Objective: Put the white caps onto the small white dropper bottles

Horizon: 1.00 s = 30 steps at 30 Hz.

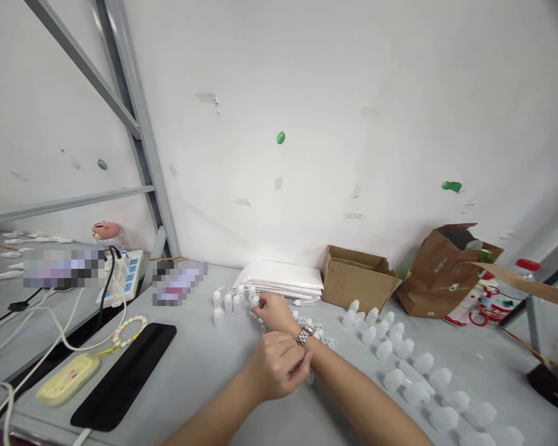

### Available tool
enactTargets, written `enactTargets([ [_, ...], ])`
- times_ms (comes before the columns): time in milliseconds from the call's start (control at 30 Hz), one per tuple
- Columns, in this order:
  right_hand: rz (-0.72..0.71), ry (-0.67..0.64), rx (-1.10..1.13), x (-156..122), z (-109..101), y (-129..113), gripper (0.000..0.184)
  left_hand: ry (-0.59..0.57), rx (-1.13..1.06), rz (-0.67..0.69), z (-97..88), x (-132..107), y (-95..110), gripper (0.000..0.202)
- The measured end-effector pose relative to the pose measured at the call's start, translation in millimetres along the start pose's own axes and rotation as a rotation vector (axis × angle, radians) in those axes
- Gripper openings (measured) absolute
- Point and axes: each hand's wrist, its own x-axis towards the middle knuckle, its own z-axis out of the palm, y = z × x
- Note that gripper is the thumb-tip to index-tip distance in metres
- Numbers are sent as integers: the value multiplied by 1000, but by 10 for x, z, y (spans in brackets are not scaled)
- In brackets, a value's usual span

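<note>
My right hand (pixel 275 311), with a metal watch (pixel 304 335) on its wrist, reaches forward and left. Its fingertips pinch a small white bottle (pixel 255 301) at the edge of a group of similar small white bottles (pixel 228 303) standing on the grey table. My left hand (pixel 281 364) is closed, fingers curled, in front of the right wrist; what it holds, if anything, is hidden. Beyond my right wrist lies a pile of small white pieces (pixel 323 334), partly covered by my arm.
A stack of white sheets or envelopes (pixel 283 275), a cardboard box (pixel 360 279) and a brown paper bag (pixel 432 272) stand along the wall. Translucent bottles (pixel 423 362) fill the right side. Leftward lie a black flat slab (pixel 125 375), a yellow case (pixel 69 379), cables and a power strip (pixel 126 277).
</note>
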Motion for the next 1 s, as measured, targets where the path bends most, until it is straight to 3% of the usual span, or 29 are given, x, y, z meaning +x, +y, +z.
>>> enactTargets([
  [233,-44,-70,-173,23,32,-37,15,10,-5,19,-18,8,8,26],
  [433,3,-34,-390,-128,-313,261,21,17,13,2,-35,20,16,29],
  [500,30,-23,-495,-211,-454,403,24,-11,46,-75,-15,19,14,31],
  [667,-58,-82,-627,-337,-678,632,24,-248,208,-576,83,-8,-76,23],
  [733,-91,-111,-641,-335,-702,675,23,-388,249,-697,122,-33,-132,39],
  [867,-97,-142,-635,-301,-672,731,21,-656,222,-838,167,-76,-179,56],
  [1000,-96,-144,-565,-281,-664,733,18,-776,219,-876,168,-78,-154,64],
])
